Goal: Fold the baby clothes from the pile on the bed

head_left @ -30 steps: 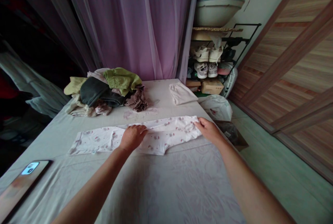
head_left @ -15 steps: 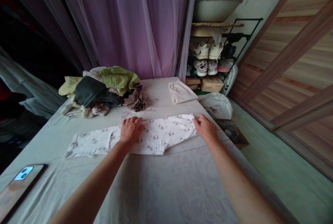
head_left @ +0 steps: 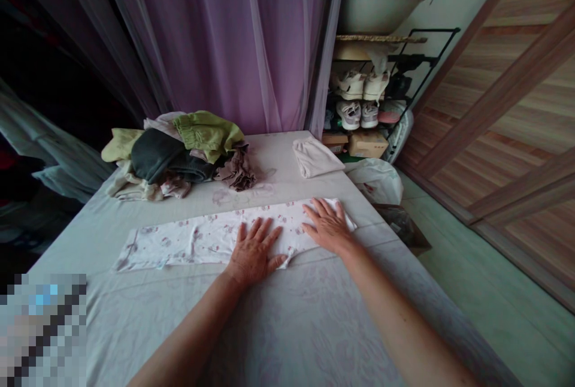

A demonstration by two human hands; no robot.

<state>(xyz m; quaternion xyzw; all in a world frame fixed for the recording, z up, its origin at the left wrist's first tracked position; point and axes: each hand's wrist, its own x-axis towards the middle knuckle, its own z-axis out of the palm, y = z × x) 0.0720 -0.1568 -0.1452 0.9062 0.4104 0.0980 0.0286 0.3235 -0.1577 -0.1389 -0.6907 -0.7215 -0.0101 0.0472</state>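
Note:
White printed trousers point(head_left: 179, 240) lie lengthwise across the bed point(head_left: 287, 327), folded into a long strip. My left hand point(head_left: 254, 249) rests flat on the middle of the cloth with its fingers spread. Over the wider right part, my right hand point(head_left: 329, 225) presses down, also with fingers apart. Neither hand grips the fabric. Beyond them, a folded pale pink garment point(head_left: 317, 158) lies near the bed's far right corner.
A heap of clothes point(head_left: 157, 156) sits at the far left of the bed, before a purple curtain point(head_left: 215, 45). Past the right edge are a white plastic bag point(head_left: 380, 180), a cardboard box point(head_left: 415, 237) and a shoe rack point(head_left: 433, 60). A pixelated patch covers the lower left corner.
My right hand has let go of the trousers' right end and moved left to lie flat on them. My left hand has slid right and toward me, fingers now spread.

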